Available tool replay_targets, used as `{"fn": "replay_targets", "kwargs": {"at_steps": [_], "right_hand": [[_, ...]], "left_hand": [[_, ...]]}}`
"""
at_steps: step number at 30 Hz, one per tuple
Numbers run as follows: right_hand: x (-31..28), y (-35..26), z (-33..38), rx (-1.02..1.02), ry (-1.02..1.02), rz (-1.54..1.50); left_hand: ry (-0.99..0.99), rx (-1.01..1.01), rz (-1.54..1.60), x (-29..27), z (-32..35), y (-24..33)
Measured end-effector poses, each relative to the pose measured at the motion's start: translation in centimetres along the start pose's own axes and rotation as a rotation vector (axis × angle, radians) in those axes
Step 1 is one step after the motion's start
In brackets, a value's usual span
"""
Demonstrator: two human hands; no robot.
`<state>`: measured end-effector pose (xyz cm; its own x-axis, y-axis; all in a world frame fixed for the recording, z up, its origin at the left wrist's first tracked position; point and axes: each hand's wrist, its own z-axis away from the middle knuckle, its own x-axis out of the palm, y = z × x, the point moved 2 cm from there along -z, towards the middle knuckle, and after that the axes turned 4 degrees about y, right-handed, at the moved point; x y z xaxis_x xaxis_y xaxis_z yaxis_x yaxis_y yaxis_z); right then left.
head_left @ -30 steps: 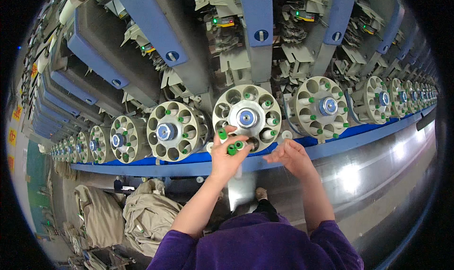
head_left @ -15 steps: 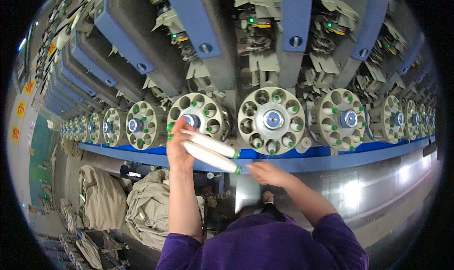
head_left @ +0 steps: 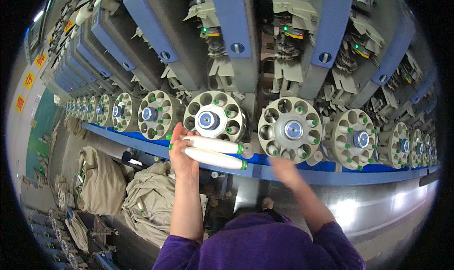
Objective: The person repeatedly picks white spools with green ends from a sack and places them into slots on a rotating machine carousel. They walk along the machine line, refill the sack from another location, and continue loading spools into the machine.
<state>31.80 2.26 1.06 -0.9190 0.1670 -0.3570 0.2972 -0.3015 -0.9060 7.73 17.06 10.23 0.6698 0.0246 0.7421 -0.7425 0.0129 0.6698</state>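
my left hand (head_left: 182,156) grips two white yarn bobbins (head_left: 213,152) below a round bobbin magazine (head_left: 215,117), while my blurred right hand (head_left: 283,168) looks open, i think.

Purple long-sleeved top, sleeves pushed up past the elbows; forearms bare; no gloves.

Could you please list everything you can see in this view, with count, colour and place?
white bobbins: two, white with green ends, held in front of the wheels
round magazine wheels: a long row, beige with blue hubs, along the machine
blue rail: one, blue, under the wheels
cloth sacks: several, beige, on the floor at lower left
left hand: holds both bobbins
right hand: blurred, near the rail, apparently empty
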Motion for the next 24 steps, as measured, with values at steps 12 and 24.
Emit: {"fn": "replay_targets", "kwargs": {"at_steps": [12,24], "right_hand": [[-5.4,6.4,-3.7,-0.064,0.049,-1.153],[-3.1,-4.1,-3.7,-0.165,-0.596,-0.43]], "left_hand": [[0.007,-0.021,0.084,-0.7,-1.1,-0.4],[-0.025,-0.139,0.229,1.7,-1.2,-4.0]]}}
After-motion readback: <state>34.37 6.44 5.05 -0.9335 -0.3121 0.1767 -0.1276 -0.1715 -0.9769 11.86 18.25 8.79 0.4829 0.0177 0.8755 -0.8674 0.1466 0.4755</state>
